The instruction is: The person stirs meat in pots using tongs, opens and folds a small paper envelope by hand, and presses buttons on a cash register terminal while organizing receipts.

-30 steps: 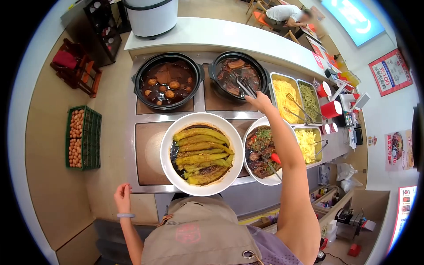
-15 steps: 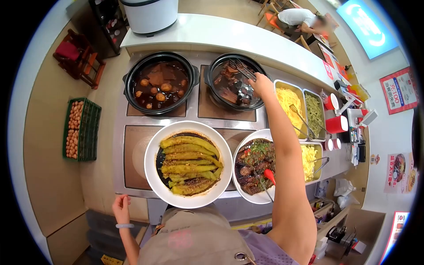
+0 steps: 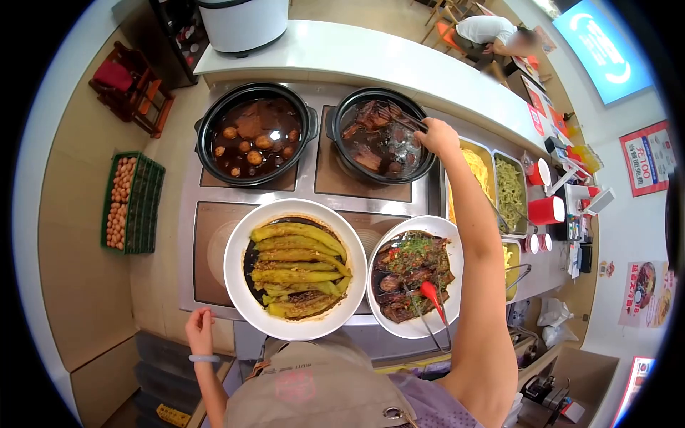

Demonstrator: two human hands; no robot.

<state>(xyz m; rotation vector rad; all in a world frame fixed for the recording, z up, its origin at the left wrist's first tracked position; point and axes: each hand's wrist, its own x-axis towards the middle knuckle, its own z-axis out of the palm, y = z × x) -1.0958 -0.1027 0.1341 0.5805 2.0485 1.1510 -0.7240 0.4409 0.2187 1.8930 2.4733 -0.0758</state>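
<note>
Metal tongs (image 3: 402, 118) are gripped in my right hand (image 3: 438, 135), which is over the right side of a black pot (image 3: 334, 128). Their tips reach into the dark broth beside chunks of braised meat (image 3: 368, 157). My left hand (image 3: 200, 329) hangs beyond the counter's front edge at lower left, empty, its fingers loosely curled and a pale bracelet (image 3: 204, 358) at the wrist. Nearest to it is a white bowl (image 3: 234, 285) of long green peppers (image 3: 300, 257). Under my right arm, a second white bowl (image 3: 378, 307) holds dark saucy food with red-tipped tongs (image 3: 430, 292) lying across it.
Another black pot (image 3: 203, 139) holds eggs in broth. Metal trays of yellow noodles (image 3: 474, 167) and green strips (image 3: 508, 189) line the right side. A white cooker (image 3: 242, 25) stands on the ledge (image 3: 342, 50). Egg crates (image 3: 135, 203) sit left; a person (image 3: 492, 36) sits beyond.
My right hand and the tongs have shifted right and slightly down in view over the pot. My arm uncovers more of the right bowl and its red-tipped tongs. The left hand stays at the side.
</note>
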